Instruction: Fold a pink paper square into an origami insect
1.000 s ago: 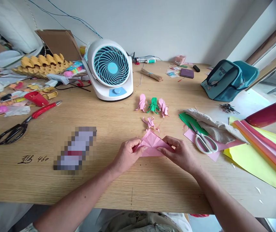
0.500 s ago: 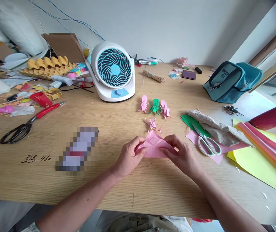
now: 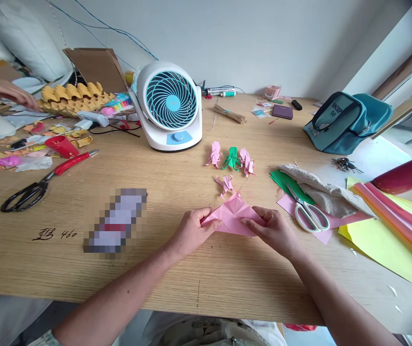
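A creased sheet of pink paper (image 3: 235, 218) is stretched between my two hands just above the desk, its folds meeting near the middle. My left hand (image 3: 196, 229) pinches its left side, thumb on top and fingers behind. On the opposite side, my right hand (image 3: 273, 229) grips it the same way. Right behind the paper lies a pink folded paper figure with thin legs (image 3: 225, 184). Farther back stand a green paper figure (image 3: 231, 158) and two pink ones, one on the left (image 3: 214, 154) and one on the right (image 3: 247, 161).
White-handled scissors (image 3: 309, 214) lie on coloured paper at right, near a grey cloth (image 3: 317, 190). Yellow sheets (image 3: 379, 240) and a teal bag (image 3: 346, 122) are farther right. A fan (image 3: 172, 105), black-and-red scissors (image 3: 47, 180) and a blurred-out object (image 3: 117, 221) are on the left.
The pink paper is spread a little wider and tilted, showing more of its creased face. Another person's hand has come in at the far left, over the clutter.
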Tool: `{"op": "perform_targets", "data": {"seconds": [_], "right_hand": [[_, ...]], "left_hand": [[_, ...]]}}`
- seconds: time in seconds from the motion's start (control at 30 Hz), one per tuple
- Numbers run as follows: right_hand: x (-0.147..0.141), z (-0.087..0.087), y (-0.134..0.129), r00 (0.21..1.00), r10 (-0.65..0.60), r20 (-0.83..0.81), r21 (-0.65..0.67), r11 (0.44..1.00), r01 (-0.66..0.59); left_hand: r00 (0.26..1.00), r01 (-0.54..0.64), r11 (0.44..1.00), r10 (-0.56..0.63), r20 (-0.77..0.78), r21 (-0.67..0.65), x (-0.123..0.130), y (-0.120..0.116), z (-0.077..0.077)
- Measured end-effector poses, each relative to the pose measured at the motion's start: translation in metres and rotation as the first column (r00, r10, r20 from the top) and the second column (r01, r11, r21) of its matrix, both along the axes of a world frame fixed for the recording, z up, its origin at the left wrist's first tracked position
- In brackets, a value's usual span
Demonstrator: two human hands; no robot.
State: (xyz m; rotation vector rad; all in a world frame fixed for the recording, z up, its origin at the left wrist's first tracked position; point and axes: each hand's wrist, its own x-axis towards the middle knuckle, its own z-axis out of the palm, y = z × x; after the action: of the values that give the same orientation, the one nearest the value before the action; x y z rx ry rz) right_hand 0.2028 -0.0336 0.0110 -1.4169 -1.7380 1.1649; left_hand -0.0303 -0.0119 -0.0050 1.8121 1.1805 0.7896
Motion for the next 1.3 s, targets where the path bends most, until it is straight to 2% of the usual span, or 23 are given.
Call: {"op": "perform_targets", "data": {"seconds": [0.13, 0.23, 0.33, 0.47, 0.7, 0.9, 1.1, 1.3], "right_hand": [[0.004, 0.003, 0.002, 0.999, 0.006, -0.046, -0.05, 0.999, -0.008], [0.005, 0.004, 0.003, 0.992, 0.056, -0.112, -0.142, 0.987, -0.072], [0.006, 0.002, 0.004, 0.992, 0.066, -0.106, -0.213, 0.973, -0.087], [0.01, 0.0, 0.006, 0.993, 0.07, -0.095, -0.205, 0.975, -0.088], [0.026, 0.009, 0.008, 0.992, 0.101, -0.076, -0.203, 0.972, -0.115], [0.046, 0.013, 0.012, 0.994, 0.104, -0.022, -0.194, 0.975, -0.106], [0.059, 0.011, 0.016, 0.999, 0.052, -0.016, -0.152, 0.987, -0.054], [0.072, 0.02, 0.017, 0.997, 0.003, -0.077, -0.124, 0.992, -0.012]], "left_hand": [[1.0, -0.001, 1.0, 0.001, -0.006, 0.011, 0.0, 0.0, 0.0], [1.0, -0.009, 0.999, 0.008, 0.011, 0.039, 0.0, -0.001, 0.002], [1.0, 0.0, 0.999, -0.001, 0.029, 0.046, 0.0, -0.001, 0.002], [0.998, 0.031, 0.999, -0.032, 0.045, 0.017, 0.0, 0.0, 0.002], [0.99, 0.099, 0.994, -0.094, 0.105, -0.042, -0.003, 0.003, 0.005], [0.98, 0.166, 0.983, -0.155, 0.126, -0.078, -0.005, 0.007, 0.0], [0.987, 0.147, 0.989, -0.146, 0.067, 0.003, -0.006, 0.01, -0.003], [0.986, 0.157, 0.986, -0.16, 0.055, 0.048, -0.009, 0.013, -0.002]]}}
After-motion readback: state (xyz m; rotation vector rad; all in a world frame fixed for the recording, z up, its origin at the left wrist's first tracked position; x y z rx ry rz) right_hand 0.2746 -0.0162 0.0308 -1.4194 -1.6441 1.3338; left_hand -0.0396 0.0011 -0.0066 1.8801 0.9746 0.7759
